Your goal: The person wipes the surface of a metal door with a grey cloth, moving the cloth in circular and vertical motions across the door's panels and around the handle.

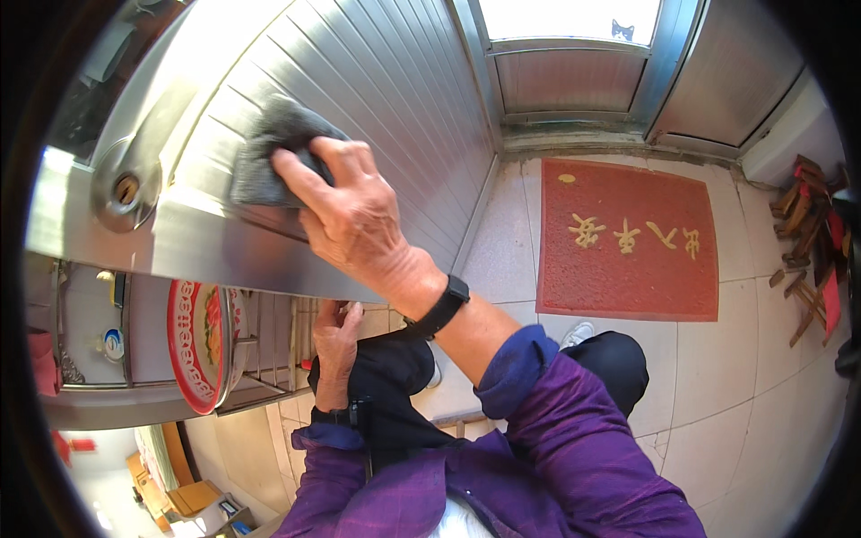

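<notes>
My right hand (354, 202) presses a folded dark grey cloth (278, 148) flat against a silver metal door (359, 81) with ribbed panels. Its fingers are bent over the cloth, whose upper part looks blurred. Left of the cloth, a round lock plate with a keyhole (126, 188) is set in the smooth border of the door. Lower down, my left hand (335, 348) is at the near edge of the door, thumb up and fingers curled at that edge. The door partly hides those fingertips.
A red doormat (628, 240) with yellow characters lies on the pale floor tiles. Wooden folding stools (807, 238) stand at the right wall. Left of my left hand, a red-rimmed patterned tray (193, 345) leans by a metal rack. A cat (621, 30) peers through the far glass.
</notes>
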Demonstrator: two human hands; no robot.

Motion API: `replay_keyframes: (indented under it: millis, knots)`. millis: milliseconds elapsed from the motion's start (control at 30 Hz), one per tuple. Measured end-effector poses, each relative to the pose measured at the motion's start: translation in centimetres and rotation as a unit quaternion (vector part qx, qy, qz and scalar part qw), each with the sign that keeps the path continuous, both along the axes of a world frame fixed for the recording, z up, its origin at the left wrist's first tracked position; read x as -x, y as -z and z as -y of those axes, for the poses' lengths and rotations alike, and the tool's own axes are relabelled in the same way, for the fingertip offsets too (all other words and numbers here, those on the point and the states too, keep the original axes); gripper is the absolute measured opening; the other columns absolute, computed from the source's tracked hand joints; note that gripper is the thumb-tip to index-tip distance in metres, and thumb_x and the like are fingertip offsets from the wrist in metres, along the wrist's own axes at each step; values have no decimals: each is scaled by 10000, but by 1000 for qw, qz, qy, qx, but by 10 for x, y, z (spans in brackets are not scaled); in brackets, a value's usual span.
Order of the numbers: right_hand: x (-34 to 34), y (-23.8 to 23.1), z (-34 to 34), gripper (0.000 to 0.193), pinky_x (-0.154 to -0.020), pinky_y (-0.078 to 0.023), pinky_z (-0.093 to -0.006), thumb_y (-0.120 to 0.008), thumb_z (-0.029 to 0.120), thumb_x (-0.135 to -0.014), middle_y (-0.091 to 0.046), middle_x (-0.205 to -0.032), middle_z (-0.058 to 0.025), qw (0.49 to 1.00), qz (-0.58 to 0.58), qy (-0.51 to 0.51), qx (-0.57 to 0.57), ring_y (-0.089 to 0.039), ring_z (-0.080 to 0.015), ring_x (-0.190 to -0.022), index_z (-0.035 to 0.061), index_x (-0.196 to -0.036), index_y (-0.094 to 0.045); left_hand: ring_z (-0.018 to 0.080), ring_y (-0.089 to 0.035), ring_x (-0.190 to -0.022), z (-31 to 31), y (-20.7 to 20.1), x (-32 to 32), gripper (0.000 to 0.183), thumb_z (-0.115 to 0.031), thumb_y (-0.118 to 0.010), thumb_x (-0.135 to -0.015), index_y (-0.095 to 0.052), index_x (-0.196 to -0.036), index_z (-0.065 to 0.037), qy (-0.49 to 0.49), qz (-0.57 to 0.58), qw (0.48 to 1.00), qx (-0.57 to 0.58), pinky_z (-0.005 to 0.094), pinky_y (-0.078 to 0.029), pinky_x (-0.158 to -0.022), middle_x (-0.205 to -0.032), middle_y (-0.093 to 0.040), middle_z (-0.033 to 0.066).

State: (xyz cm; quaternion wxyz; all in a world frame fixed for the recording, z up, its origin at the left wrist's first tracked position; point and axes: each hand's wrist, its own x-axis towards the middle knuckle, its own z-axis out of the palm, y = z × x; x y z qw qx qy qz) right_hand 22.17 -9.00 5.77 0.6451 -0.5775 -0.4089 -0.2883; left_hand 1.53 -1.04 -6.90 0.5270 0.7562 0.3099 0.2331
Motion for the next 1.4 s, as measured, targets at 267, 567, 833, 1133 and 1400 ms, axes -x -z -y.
replay_keyframes:
  millis: [267, 567, 833, 1133, 1400]
  knots:
    - [-36, 202, -8, 624, -949, -517, -481, -625, 31, -795, -618, -1121, -221, 929, -331, 63, 155, -628, -416, -1053, 68, -1416, -585, 208, -645, -1099, -5, 6, 5, 346, -117, -701, -921, -666, -1253, -26, 8, 24, 999, 24, 392, -526, -978, -1167, -688, 76]
    - [-100, 212, -6, 644, -1026, -492, -474, -602, 137, -804, -650, -1221, -254, 861, -478, 4, 173, -614, -444, -1155, 36, -1439, -567, 244, -636, -1096, 0, 14, -8, 421, -136, -805, -846, -649, -1217, -11, -9, -73, 995, -61, 410, -498, -1006, -1166, -668, 124]
    - [-159, 127, -21, 595, -1084, -469, -426, -610, 28, -815, -643, -1320, -181, 986, -165, 13, 24, -609, -373, -1224, 77, -1409, -603, 288, -677, -986, -3, 6, -6, 362, -183, -819, -846, -698, -1130, 5, -35, -148, 984, -95, 426, -524, -945, -1068, -712, 138]
    - [-173, 337, -15, 716, -1091, -462, -390, -548, 61, -827, -638, -1373, -253, 802, -548, -22, 237, -609, -368, -1287, 66, -1538, -469, 326, -688, -985, -1, -4, -10, 330, -212, -816, -858, -731, -1099, -3, 4, -217, 962, -168, 435, -531, -935, -1078, -732, 157]
    - [-192, 387, -18, 689, -1045, -483, -345, -499, -29, -848, -656, -1394, -174, 697, -698, -93, 138, -639, -281, -1242, 84, -1527, -505, 343, -696, -929, 0, -6, -24, 280, -208, -813, -841, -743, -1030, -13, 68, -257, 927, -265, 450, -543, -890, -1013, -740, 149]
